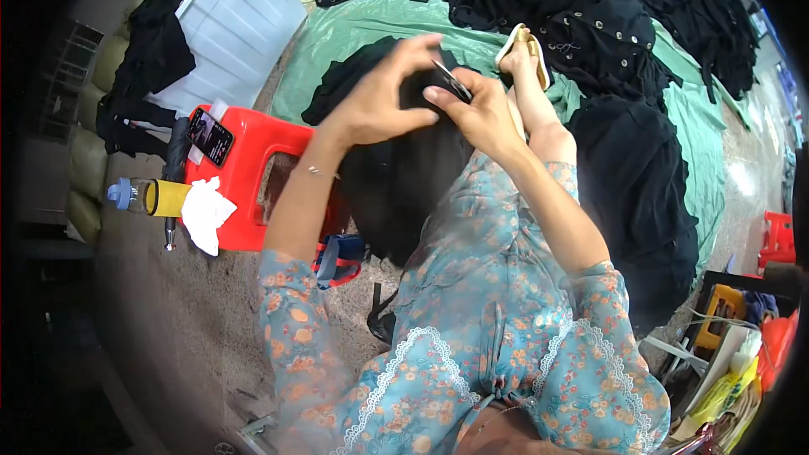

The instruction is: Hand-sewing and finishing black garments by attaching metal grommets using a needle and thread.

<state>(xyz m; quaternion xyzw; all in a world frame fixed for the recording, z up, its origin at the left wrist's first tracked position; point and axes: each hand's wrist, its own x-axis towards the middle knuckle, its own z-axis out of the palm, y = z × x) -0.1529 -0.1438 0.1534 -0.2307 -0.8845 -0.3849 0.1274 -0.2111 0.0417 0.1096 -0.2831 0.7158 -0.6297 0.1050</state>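
Note:
My right hand (pixel 489 122) is closed around a pair of thread snips (pixel 455 82), its metal point turned up and left toward my other hand. My left hand (pixel 388 101) is raised beside it with thumb and fingers spread; its fingers are slightly blurred, and I see nothing held in them. Beneath both hands, black cloth (pixel 392 190) hangs over and beside my lap, smeared by motion in places. More dark fabric (pixel 345 76) lies just beyond my left hand.
A red plastic stool (pixel 244 227) at left carries a phone (pixel 211 136) and white tissue (pixel 206 211), with a yellow-sleeved bottle (pixel 152 197) alongside. Behind stands a pale bin (pixel 244 29). Black garments with metal eyelets (pixel 539 0) cover a green sheet (pixel 362 13); another black pile (pixel 632 194) lies right.

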